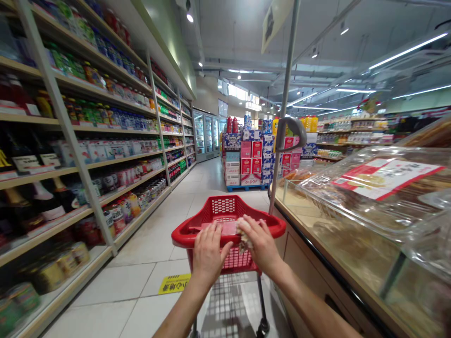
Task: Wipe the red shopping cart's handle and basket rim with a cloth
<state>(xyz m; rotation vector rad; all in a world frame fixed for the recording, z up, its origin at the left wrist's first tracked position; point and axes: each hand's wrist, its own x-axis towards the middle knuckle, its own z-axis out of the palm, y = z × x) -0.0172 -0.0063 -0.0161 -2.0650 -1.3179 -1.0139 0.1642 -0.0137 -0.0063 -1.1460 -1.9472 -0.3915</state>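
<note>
A red plastic shopping cart (277, 227) stands straight in front of me, with a perforated basket. My left hand (208, 249) lies flat on the near rim, fingers stretched forward and the thumb out to the side. On the same rim, further right, my right hand (260, 241) presses a crumpled whitish-brown cloth (245, 238) under its fingers. Part of the cloth hangs out beside the index finger; whether it is fabric or paper is hard to make out. Between the hands, a pale pinkish panel (228, 228) shows at the cart's top.
Shelves of drinks and cans (116, 124) line the left side. At right, a counter holds clear plastic food boxes (384, 183), close to the cart. A metal pole (287, 80) rises by the counter. Stacked cartons (251, 164) stand ahead. A yellow floor sticker (173, 284) lies left.
</note>
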